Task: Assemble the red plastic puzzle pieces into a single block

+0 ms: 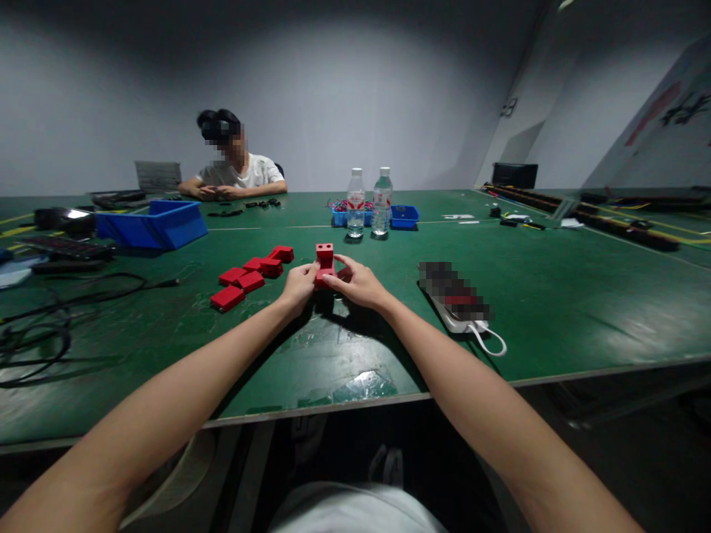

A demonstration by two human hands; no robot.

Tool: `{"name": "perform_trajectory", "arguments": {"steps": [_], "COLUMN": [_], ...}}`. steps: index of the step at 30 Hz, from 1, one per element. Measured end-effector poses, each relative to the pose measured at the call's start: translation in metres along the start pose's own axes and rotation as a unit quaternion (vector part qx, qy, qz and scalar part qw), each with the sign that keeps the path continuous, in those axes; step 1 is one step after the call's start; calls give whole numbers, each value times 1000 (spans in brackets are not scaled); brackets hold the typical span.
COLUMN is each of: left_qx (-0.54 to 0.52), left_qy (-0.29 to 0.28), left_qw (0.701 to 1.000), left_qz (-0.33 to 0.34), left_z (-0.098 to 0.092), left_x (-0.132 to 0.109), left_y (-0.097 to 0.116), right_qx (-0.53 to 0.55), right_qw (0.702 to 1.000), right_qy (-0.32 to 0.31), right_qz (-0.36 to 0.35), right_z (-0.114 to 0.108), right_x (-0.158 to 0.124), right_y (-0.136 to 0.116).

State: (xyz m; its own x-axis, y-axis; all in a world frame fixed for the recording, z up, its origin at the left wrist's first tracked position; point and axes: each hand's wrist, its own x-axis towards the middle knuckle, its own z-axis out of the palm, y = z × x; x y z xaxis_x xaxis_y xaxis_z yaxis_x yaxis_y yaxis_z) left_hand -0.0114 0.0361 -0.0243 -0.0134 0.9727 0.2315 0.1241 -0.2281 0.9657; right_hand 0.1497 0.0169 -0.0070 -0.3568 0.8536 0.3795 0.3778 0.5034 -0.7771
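Two-handed hold of a red part at a green table [533, 296], read from left to right. At far left lies a tangle of black cable [41, 340]; behind it stands a blue bin [152, 231]. Across the table a person in a white shirt [252, 174] sits with both hands together over the tabletop. Nearer, a loose cluster of red blocks [250, 281] lies just left of the working hands. The left hand [300, 287] is closed narrowly, pinching the left side of the bracket [325, 253], which stands upright between the hands, two dark holes in its upper end. The right hand [360, 285] grips the other side, thumb low and forefinger higher. The step in hand appears to be steadying or adjusting the bracket; I cannot tell whether it is one piece or two. The next move seems to call for an even pinch, with the bracket kept square. Two bottles [355, 203] stand beyond; at right lies a white power pack [456, 323] with a looped lead [503, 346].
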Motion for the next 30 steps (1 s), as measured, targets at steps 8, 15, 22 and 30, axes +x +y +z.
{"name": "perform_trajectory", "arguments": {"steps": [8, 15, 22, 30], "left_qx": [-22, -52, -63, -31], "left_qy": [52, 47, 29, 0], "left_qw": [998, 998, 997, 999], "left_qz": [-4, -3, 28, 34], "left_z": [5, 7, 10, 11], "left_x": [-6, -6, -10, -18], "left_y": [13, 14, 17, 26], "right_qx": [23, 97, 290, 399], "right_qw": [1000, 995, 946, 892], "right_qy": [8, 8, 33, 73], "right_qz": [-19, -4, 139, 202], "right_z": [-1, 2, -5, -8], "right_x": [1, 6, 11, 12], "right_y": [-2, 3, -6, -8]}}
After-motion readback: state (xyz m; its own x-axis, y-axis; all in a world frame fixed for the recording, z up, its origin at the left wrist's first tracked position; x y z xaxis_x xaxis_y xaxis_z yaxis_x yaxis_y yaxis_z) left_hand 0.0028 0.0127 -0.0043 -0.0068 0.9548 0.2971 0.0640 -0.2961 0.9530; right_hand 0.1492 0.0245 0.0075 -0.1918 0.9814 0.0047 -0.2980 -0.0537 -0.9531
